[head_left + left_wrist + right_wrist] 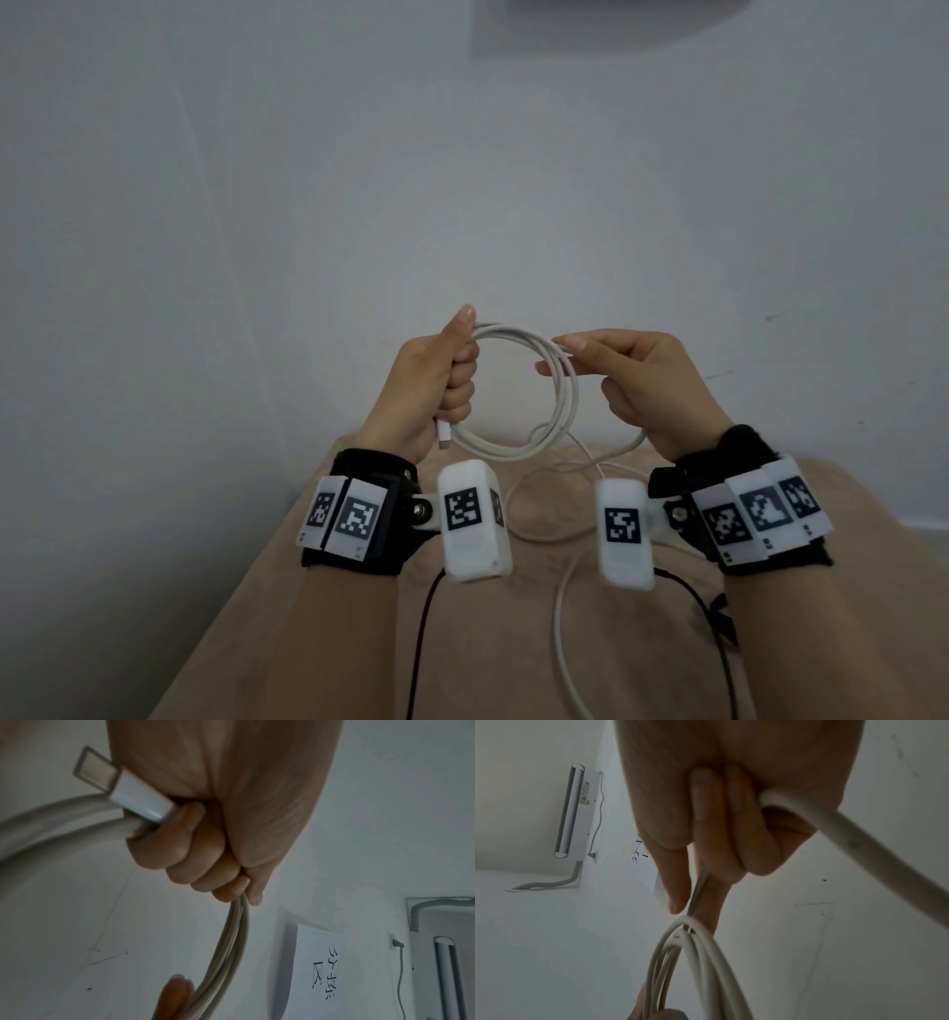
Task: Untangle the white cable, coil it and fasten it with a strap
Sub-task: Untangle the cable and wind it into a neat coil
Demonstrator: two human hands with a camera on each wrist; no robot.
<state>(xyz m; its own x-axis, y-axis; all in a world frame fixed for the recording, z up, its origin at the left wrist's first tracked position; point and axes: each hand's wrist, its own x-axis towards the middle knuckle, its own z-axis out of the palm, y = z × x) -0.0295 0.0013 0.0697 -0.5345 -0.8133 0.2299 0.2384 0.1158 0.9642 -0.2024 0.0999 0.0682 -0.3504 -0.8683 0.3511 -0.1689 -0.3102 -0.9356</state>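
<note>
The left hand (436, 380) is a closed fist round one side of the cable (562, 395), several turns bunched in the palm, thumb up along the top of the loop. That fist looks like the anchor: it keeps the finished turns stacked so they cannot spring apart. The plug (444, 436) pokes out under the little finger, kept clear of the coil, probably so the end stays findable.

Across the ring, the right hand (652, 390) takes the far side between thumb and forefinger, the lower fingers curled round the run that feeds in. My read: it is laying the next turn onto the stack and guiding slack.

The coil hangs in the air between the hands, above the far edge of the beige table (308, 616). It is not all gathered: loose white cable trails from under the right hand down onto the table and off toward its near edge.

Wrist cameras (475, 519) sit just below the hands, with thin black leads (421, 642) running beside the slack, so a snag there seems possible. No strap shows anywhere. Behind is a plain wall (257, 205).
</note>
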